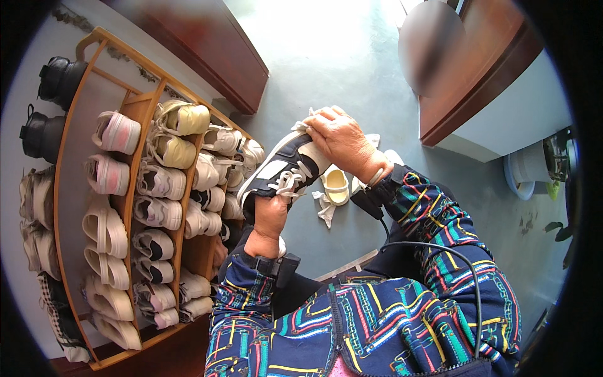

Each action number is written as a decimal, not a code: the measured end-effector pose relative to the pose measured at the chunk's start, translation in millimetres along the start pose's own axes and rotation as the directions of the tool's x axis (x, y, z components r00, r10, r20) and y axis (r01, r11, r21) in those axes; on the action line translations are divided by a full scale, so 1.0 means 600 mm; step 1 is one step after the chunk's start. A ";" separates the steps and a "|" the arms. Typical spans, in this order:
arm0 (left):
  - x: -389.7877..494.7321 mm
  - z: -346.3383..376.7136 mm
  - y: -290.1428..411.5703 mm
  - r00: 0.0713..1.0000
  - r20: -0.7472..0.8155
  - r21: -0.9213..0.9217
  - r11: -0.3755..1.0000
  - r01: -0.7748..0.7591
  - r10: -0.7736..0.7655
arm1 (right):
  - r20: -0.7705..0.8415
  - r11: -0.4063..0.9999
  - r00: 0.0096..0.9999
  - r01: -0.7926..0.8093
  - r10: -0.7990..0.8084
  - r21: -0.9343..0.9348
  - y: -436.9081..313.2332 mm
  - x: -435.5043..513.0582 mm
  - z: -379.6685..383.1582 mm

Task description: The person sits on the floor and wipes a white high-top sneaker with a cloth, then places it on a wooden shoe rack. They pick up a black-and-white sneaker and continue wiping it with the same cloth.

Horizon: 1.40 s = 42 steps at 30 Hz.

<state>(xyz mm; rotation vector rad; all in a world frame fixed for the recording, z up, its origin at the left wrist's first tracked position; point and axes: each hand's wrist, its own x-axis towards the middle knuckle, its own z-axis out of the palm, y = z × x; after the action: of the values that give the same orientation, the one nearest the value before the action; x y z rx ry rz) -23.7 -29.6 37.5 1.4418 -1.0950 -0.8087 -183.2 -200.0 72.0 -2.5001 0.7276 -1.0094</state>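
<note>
A black-and-white lace-up sneaker [282, 162] is held up in front of me, its toe pointing away. My left hand [269, 221] reaches into the shoe's opening, so the fingers are hidden inside. Over the toe lies my right hand [340, 139], fingers bent, with a bit of white wipe [299, 125] showing at its fingertips. The pale laces [288, 183] are tied in a bow. Below on the floor sit a cream clog [335, 186] and a crumpled white wipe [325, 210].
A wooden shoe rack [132, 188] full of shoes stands close on my left. Brown wooden furniture [226, 52] is ahead on the left, and a brown-edged cabinet [471, 75] on the right. A blue basin [519, 189] sits far right. A black cable [471, 282] loops by my right arm.
</note>
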 end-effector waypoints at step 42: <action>0.013 0.006 -0.009 0.894 -0.072 -0.740 0.625 0.249 -0.442 | -0.214 0.990 0.975 0.080 -0.054 0.119 0.000 0.014 0.000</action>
<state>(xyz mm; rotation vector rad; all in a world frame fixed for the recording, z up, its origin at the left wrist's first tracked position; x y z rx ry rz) -23.2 -38.5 32.4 1.0243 -0.2089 -1.1378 -177.7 -204.7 76.7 -2.3466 0.6198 -1.3167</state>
